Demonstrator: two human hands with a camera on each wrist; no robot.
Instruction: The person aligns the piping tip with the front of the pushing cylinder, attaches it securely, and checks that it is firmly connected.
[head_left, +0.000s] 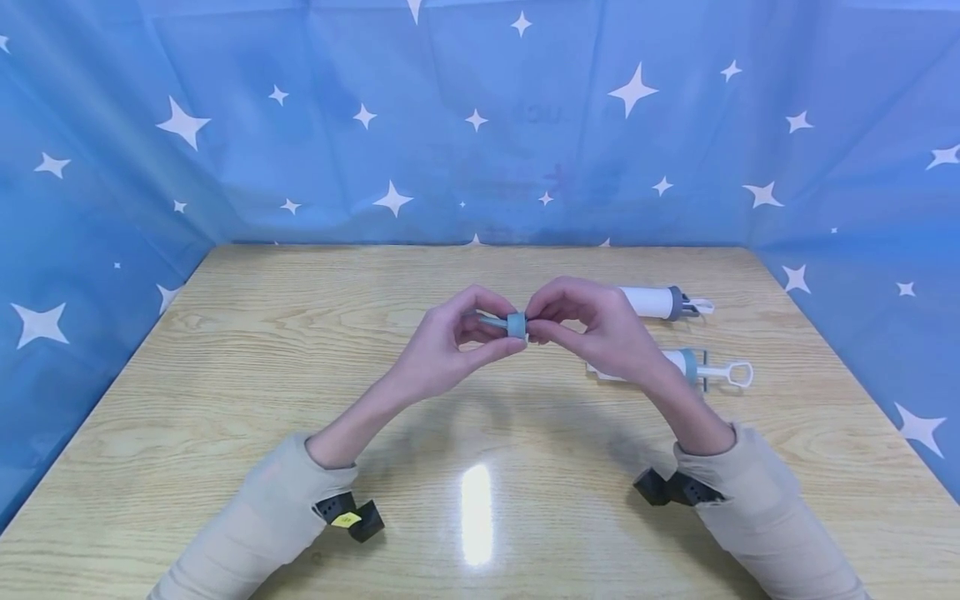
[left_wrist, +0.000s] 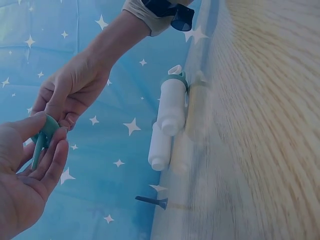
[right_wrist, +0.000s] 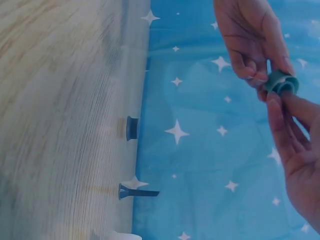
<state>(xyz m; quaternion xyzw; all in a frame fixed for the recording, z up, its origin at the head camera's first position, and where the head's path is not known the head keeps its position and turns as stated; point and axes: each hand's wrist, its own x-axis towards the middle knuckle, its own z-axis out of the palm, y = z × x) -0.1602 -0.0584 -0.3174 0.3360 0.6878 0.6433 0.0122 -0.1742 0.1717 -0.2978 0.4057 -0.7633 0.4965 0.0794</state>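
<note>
Teal nozzle cap (head_left: 516, 325), raised above the table (head_left: 300, 375): fingers of the left hand (head_left: 442, 346) curl around it; fingers of the right hand (head_left: 600, 325) pinch its rim, nearly closed. Lower than the fingers, a dark nozzle (right_wrist: 137, 192) and dark ring (right_wrist: 132, 128) stand loose. Right of the fingers lies a teal-collared tube (head_left: 688, 367), then, farther, a gray-collared tube (head_left: 648, 302). Work seems midway, cap and tubes not yet joined.

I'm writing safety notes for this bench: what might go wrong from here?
The teal piece is held above the table by the fingers of the left hand and right hand, so it might slip and drop. In the head view, the right hand partly hides a teal-collared white tube, which might get knocked. The upright dark stemmed piece could topple if bumped.
</note>
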